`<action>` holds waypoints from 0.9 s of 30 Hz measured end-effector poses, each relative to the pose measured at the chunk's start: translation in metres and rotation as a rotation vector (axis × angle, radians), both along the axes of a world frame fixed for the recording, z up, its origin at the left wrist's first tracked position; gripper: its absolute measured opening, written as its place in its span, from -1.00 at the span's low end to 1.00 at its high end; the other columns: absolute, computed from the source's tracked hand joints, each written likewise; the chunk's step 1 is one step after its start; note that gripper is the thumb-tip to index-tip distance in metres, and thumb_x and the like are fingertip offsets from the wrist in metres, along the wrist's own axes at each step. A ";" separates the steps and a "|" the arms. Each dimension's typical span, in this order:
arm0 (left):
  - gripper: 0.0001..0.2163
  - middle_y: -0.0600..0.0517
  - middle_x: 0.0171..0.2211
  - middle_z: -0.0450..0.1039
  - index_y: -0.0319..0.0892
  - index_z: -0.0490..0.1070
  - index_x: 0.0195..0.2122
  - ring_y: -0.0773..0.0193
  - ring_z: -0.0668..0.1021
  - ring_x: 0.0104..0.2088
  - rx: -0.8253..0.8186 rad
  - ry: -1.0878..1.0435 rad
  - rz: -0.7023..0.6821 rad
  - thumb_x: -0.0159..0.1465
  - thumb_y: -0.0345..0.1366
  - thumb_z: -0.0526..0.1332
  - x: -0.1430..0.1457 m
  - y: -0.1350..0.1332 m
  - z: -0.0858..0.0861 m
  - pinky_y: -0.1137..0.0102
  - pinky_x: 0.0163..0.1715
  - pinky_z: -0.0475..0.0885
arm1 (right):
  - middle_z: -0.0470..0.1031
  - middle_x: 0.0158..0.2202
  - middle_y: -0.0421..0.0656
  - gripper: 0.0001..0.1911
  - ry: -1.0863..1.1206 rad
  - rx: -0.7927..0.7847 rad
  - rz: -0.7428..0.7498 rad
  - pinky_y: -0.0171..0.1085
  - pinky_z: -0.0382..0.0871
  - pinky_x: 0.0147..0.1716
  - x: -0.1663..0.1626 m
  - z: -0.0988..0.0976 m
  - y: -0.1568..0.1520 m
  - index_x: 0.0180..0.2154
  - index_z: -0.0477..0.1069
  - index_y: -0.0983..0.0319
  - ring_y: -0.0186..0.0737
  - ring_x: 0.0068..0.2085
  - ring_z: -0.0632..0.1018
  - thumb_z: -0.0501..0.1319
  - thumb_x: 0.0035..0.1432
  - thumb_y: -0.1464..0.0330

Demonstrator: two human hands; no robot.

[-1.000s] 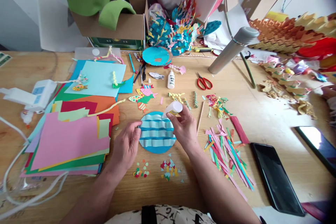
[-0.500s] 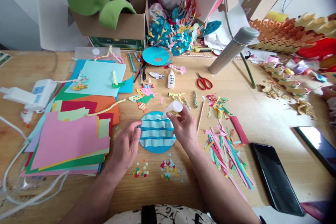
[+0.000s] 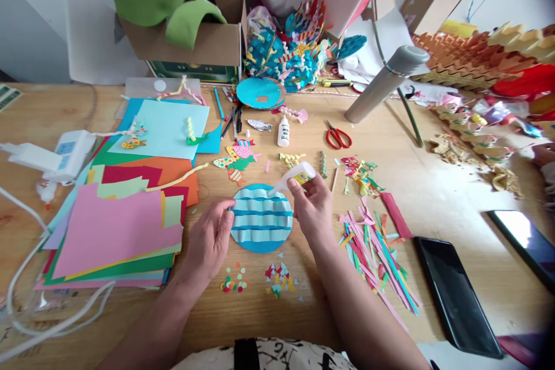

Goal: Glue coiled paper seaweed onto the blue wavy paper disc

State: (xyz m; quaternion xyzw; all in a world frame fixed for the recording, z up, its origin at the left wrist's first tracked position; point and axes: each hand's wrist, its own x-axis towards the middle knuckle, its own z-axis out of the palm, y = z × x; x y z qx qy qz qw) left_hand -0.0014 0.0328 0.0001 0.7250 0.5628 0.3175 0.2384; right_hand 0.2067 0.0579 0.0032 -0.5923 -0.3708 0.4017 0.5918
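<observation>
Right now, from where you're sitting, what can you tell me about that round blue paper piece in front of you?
It is a round disc of blue paper lying flat on the wooden table. Pale blue and turquoise strips run across it in raised, wavy folds, with deeper blue showing between them. The fingertips of the left hand rest against its left edge, and the nozzle of a white glue bottle, held in the right hand, points down near its top edge.

Round blue paper disc (image 3: 261, 243) lying flat on a wooden table (image 3: 277, 324), crossed by rippled pale-blue paper strips, left hand (image 3: 208, 241) touching its left edge, white glue bottle (image 3: 300, 176) with yellow label tilted nozzle-down at its top edge, gripped in right hand (image 3: 311, 208)
</observation>
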 end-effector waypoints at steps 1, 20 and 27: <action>-0.66 -0.08 -0.14 0.56 -0.15 0.40 -0.08 0.19 0.58 -0.14 -0.001 -0.001 -0.001 0.41 -0.13 -0.10 0.000 0.000 0.000 0.32 -0.17 0.47 | 0.31 -0.58 -0.34 -0.64 0.069 -0.014 -0.018 -0.43 -0.02 -0.83 0.001 0.001 0.001 -0.26 0.36 0.22 -0.52 -0.75 0.17 0.34 0.01 0.13; -0.71 -0.07 -0.16 0.56 -0.11 0.39 -0.08 0.19 0.58 -0.16 0.015 -0.025 -0.012 0.41 -0.17 -0.08 0.000 0.001 -0.003 0.31 -0.19 0.48 | 0.15 -0.68 -0.47 -0.59 0.743 -0.198 0.041 -0.54 -0.14 -0.89 0.021 0.029 0.017 -0.46 0.19 0.19 -0.61 -0.78 -0.02 0.44 -0.11 0.26; -0.68 -0.08 -0.16 0.56 -0.12 0.39 -0.08 0.15 0.59 -0.17 -0.001 -0.020 -0.006 0.41 -0.13 -0.09 -0.001 0.000 -0.001 0.28 -0.21 0.47 | 0.23 -0.65 -0.43 -0.60 0.350 -0.027 0.018 -0.45 -0.11 -0.88 -0.006 0.028 0.028 -0.36 0.28 0.19 -0.57 -0.79 0.07 0.41 -0.09 0.15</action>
